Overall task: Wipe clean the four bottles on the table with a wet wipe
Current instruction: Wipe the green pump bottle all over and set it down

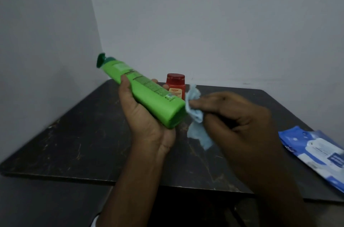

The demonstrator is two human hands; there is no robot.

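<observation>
Left hand (145, 115) clasps green bottle (149, 94), tilted above desk (74, 143). Right hand (232, 115) pinches blue wipe (195, 117) against bottle's base. Red bottle (176, 85) upright at rear. Wipes pack (316, 154) at right edge. Surface dark, marbled; grey walls (204, 22). Labels unreadable.

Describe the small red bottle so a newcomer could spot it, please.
On the dark stone-patterned table, look to the far edge near the grey wall. A squat red bottle stands there, behind the long green bottle; only it has a red cap and orange label.
</observation>
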